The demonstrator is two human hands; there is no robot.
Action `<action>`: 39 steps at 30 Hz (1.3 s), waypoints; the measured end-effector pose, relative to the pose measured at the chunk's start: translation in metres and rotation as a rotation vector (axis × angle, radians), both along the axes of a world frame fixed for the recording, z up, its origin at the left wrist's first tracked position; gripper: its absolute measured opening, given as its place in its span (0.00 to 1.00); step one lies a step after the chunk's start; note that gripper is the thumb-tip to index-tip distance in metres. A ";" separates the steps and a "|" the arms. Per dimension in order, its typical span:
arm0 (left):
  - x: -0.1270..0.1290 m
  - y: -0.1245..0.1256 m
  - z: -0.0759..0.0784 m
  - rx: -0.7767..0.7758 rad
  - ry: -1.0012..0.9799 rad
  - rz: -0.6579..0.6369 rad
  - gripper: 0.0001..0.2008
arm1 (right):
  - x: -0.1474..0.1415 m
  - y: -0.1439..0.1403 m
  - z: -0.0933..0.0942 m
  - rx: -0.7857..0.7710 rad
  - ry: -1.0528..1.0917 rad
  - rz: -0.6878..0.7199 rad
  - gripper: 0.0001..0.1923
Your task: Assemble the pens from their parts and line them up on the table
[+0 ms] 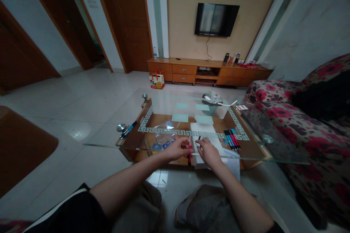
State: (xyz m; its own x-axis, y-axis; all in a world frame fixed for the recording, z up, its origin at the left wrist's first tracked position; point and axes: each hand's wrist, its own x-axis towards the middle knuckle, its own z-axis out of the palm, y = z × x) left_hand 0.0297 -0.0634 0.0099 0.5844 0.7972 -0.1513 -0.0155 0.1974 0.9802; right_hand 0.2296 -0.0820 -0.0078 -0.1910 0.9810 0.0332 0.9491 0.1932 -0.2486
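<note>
At the near edge of the glass coffee table (131,98), my left hand (177,149) pinches a red pen (189,157), held upright with its dark end down. Just to the right, my right hand (210,151) is closed, thumb and fingers together, over white paper (204,133). A small dark piece (199,138) shows by its fingertips; whether they grip it is hard to make out. Several red, black and blue pens (232,139) lie side by side to the right of my hands. On the far left of the table are blue and black pens (128,130).
A clear plastic bag (164,131) with blue-and-white pieces is left of my hands. A lined waste basket (210,107) stands beyond the table. Floral sofa (276,109) at right, TV cabinet (186,69) and carton bag (156,81) at the back.
</note>
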 end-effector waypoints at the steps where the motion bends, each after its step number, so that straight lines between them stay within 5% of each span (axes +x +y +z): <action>1: 0.000 0.000 0.000 0.002 0.002 0.001 0.22 | 0.000 0.000 0.000 -0.009 -0.003 0.007 0.17; 24: 0.000 0.001 -0.006 -0.001 -0.005 -0.004 0.22 | 0.003 0.001 -0.003 0.030 0.092 0.009 0.09; 32: -0.002 0.003 -0.014 -0.006 -0.009 -0.054 0.22 | -0.001 0.005 0.004 0.180 0.611 -0.004 0.10; 39: -0.005 -0.001 -0.015 -0.047 0.068 -0.242 0.24 | -0.004 0.009 0.004 0.075 1.067 -0.072 0.19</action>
